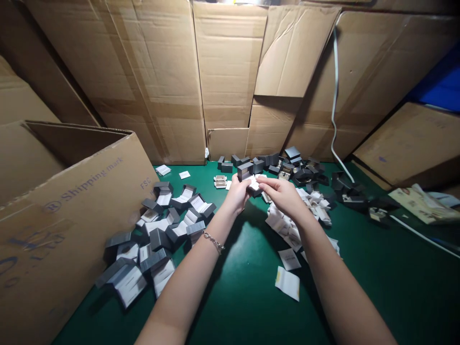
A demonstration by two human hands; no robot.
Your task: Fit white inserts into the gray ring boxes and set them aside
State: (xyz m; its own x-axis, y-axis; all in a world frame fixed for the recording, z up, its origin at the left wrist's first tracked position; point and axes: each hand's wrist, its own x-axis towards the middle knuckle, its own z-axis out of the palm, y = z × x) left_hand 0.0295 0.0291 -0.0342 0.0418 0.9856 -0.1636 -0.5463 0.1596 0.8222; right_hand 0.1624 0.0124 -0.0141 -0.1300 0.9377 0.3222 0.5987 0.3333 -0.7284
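My left hand (237, 192) and my right hand (283, 194) meet above the green table (251, 287), both closed on one small grey box (253, 188) with a white insert. A bracelet (213, 241) hangs on my left wrist. To the left lies a heap of open grey boxes with white inserts (158, 235). Under my right forearm sits a pile of white paper cards (287, 225). Behind my hands, several closed grey boxes (251, 165) cluster by the cardboard wall.
A large open shipping carton (64, 211) stands at the left. Flattened cardboard (230, 81) walls the back. A white cable (336, 110) runs down at the right, beside more dark boxes (348, 191) and a printed packet (420, 203). Loose cards (287, 282) lie nearby.
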